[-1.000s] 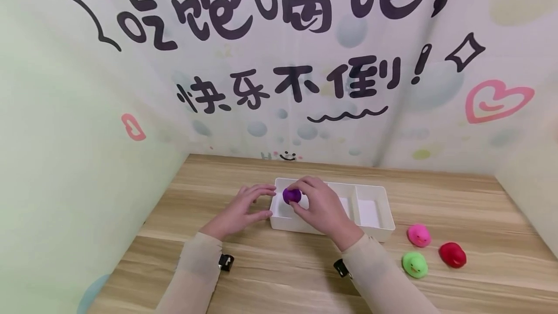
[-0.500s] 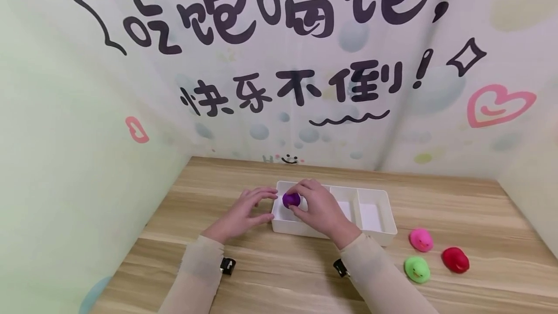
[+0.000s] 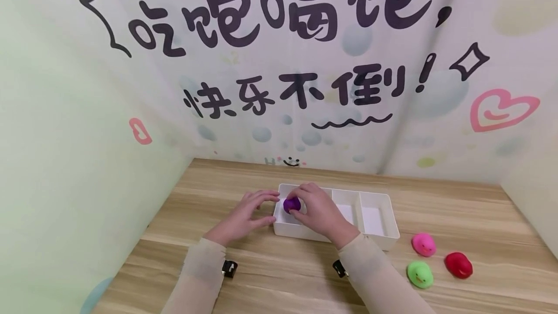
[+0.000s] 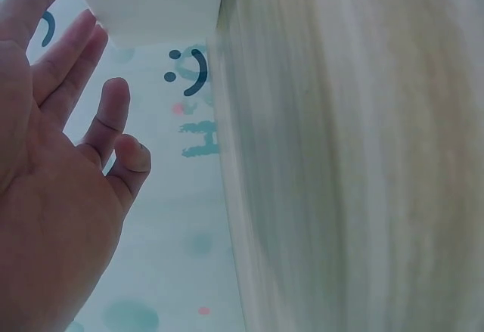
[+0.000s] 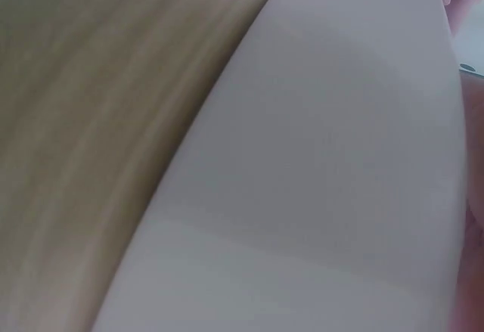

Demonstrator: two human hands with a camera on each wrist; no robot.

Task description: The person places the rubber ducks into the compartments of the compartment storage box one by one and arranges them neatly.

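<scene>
My right hand [image 3: 320, 213] pinches a small purple toy duck [image 3: 291, 205] between thumb and fingers, inside the left end of a white divided box [image 3: 301, 231]. Part of the duck is hidden behind the fingers. At the box's left end, my left hand [image 3: 243, 218] has its fingers and thumb spread, with fingertips right at the rim. The left wrist view shows the left hand [image 4: 60, 196] with loosely extended fingers beside the white box wall [image 4: 155, 3]. In the right wrist view the box's long side [image 5: 318, 135] fills the middle.
To the right of the box lie a pink toy duck [image 3: 424, 244], a green one [image 3: 420, 274] and a red one [image 3: 458, 265] on the wooden table [image 3: 261, 290]. A printed wall cloth [image 3: 261, 154] hangs behind the table's back edge.
The purple duck sits slightly lower in the box, with the right hand still gripping it. The left hand stays at the box's end. The whole head view has shifted a little downward.
</scene>
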